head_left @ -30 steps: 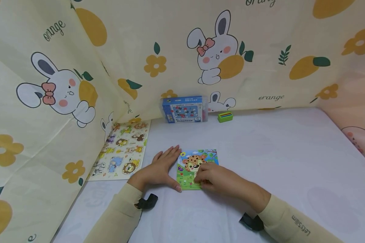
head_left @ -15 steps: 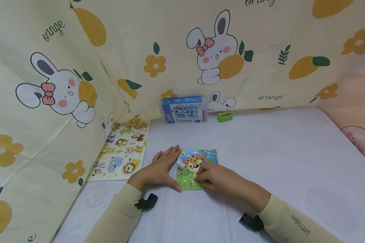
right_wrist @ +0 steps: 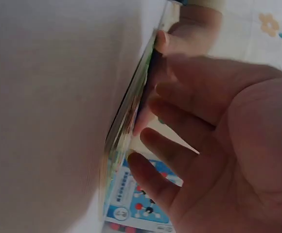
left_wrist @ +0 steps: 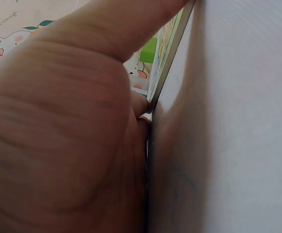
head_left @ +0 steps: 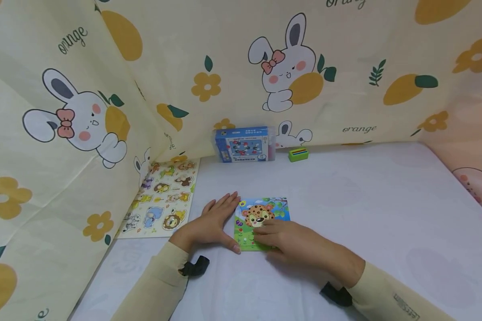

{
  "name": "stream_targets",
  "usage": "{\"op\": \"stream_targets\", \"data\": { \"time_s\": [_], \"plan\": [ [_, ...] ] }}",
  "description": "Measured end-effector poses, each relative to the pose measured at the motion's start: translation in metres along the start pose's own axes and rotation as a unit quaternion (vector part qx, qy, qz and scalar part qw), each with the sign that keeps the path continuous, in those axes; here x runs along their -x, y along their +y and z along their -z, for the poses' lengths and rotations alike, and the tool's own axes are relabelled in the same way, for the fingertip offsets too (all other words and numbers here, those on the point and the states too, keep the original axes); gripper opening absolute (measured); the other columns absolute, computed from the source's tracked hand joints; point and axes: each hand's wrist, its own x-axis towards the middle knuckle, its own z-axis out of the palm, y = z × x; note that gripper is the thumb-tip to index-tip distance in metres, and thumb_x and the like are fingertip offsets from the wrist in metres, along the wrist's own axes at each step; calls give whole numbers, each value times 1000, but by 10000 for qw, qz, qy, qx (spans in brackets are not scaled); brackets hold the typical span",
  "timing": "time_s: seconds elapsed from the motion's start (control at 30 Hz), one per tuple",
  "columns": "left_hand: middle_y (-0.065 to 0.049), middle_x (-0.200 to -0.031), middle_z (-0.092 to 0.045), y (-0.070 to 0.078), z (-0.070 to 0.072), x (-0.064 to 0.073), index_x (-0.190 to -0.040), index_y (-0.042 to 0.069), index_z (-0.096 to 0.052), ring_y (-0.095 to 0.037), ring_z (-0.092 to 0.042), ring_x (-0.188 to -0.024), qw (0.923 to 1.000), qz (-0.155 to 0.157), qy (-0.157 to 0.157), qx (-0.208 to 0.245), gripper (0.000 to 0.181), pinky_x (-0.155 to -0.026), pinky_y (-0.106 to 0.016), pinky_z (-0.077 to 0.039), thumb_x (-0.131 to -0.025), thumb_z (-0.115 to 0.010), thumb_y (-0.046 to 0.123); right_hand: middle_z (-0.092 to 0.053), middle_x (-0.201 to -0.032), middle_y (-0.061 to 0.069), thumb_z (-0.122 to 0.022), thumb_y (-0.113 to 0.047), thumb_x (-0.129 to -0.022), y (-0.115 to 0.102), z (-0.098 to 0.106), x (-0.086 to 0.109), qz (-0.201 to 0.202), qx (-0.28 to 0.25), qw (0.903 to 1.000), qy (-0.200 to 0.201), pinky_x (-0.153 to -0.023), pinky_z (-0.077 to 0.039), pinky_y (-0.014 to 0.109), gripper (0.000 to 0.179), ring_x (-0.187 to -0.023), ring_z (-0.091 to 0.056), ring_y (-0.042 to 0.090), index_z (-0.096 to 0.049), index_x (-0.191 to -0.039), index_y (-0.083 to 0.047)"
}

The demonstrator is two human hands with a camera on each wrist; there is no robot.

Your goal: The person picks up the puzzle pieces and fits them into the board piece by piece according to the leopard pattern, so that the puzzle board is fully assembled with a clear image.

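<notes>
A small square board (head_left: 257, 216) with a leopard picture lies on the white tabletop, its lower right part covered by my right hand. My left hand (head_left: 209, 227) rests on the table along the board's left side, fingers and thumb spread, with the thumb at the lower left corner. In the left wrist view, the board's thin edge (left_wrist: 172, 53) meets that thumb. My right hand (head_left: 297, 240) reaches over from the right, fingers extended and laid on the board's surface. Seen from the right wrist, the fingertips (right_wrist: 131, 156) are apart and nothing shows between them.
A sheet with several animal pictures (head_left: 160, 196) lies at the left against the patterned curtain. At the back stand a blue box (head_left: 245, 147) and a small green block with coloured stripes (head_left: 298, 154). White tabletop (head_left: 377, 214) extends to the right.
The right fingers were bent with their tips together on the leopard's body. Now they are straightened over the board, and the hand sits slightly lower. The left hand has stayed put.
</notes>
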Motion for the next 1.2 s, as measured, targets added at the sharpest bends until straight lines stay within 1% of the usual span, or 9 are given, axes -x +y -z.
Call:
{"op": "stream_targets", "data": {
  "time_s": [0.1, 0.23, 0.4, 0.63, 0.8, 0.93, 1.0, 1.07, 1.2],
  "plan": [
    [2, -182, 0, 2, 0, 0, -176, 14, -11, -19, 7, -165, 10000, 1, -2, -20, 148, -129, -52, 6, -69, -95, 71, -62, -155, 7, -82, -25, -101, -8, 3, 6, -138, 245, 9983, -516, -113, -50, 49, 52, -145, -55, 28, -69, -147, -6],
    [0, -182, -2, 4, 2, 0, -176, 12, -13, -21, 6, -166, 10000, -4, 26, -6, 148, -129, -53, 6, -69, -96, 70, -54, -163, 6, -81, -34, -101, -13, 3, 11, -493, 282, 9946, -864, -113, -49, 52, 61, -151, -47, 25, -64, -153, -7],
    [-2, -182, -3, 4, 2, 1, -176, 11, -14, -22, 5, -166, 10000, -12, 15, 45, 147, -129, -53, 5, -69, -97, 68, -52, -164, 6, -82, -35, -100, -14, 0, 14, -555, 263, 9944, -863, -114, -48, 54, 64, -153, -45, 26, -63, -154, -6],
    [-1, -182, -2, 2, 1, -1, -176, 11, -13, -21, 5, -166, 10000, -9, 27, 2, 147, -129, -53, 5, -69, -97, 68, -52, -164, 10, -83, -35, -99, -14, 0, 12, -459, 241, 9945, -908, -117, -46, 48, 67, -153, -45, 28, -62, -153, -2],
    [0, -182, -2, 1, 2, -2, -176, 11, -13, -21, 6, -165, 10000, -1, 17, 33, 147, -129, -53, 6, -68, -97, 68, -46, -168, 9, -82, -35, -100, -10, -1, 13, -581, -133, 9927, -1045, -120, -42, 46, 71, -156, -40, 26, -57, -158, -3],
    [0, -182, -2, 2, 2, -3, -176, 11, -13, -20, 6, -165, 10000, -1, -17, 83, 148, -129, -53, 6, -69, -97, 67, -39, -173, 3, -80, -33, -101, -1, -4, 17, -762, -778, 9879, -1107, -124, -37, 47, 72, -159, -33, 23, -53, -162, -8],
    [-1, -182, -1, 1, 2, -3, -176, 11, -12, -21, 6, -165, 10000, -10, -35, 81, 148, -129, -53, 6, -69, -97, 66, -38, -174, 1, -77, -32, -103, 4, -5, 20, -823, -1143, 9848, -1013, -124, -36, 49, 68, -159, -33, 22, -53, -163, -10],
    [-2, -182, -1, 1, 2, -4, -176, 10, -12, -22, 6, -166, 10000, -27, -29, 67, 148, -129, -53, 6, -69, -98, 66, -39, -173, 0, -75, -34, -105, 9, -3, 23, -911, -1441, 9821, -798, -123, -37, 52, 64, -158, -35, 23, -55, -162, -13],
    [-1, -182, -1, 0, 1, -4, -176, 11, -12, -22, 5, -166, 10000, 26, -5, 71, 150, -129, -52, 7, -66, -99, 66, -51, -165, 1, -71, -35, -108, 20, 8, 30, -1219, -1731, 9772, -147, -120, -41, 57, 55, -153, -45, 28, -61, -158, -14]
  ]
}}
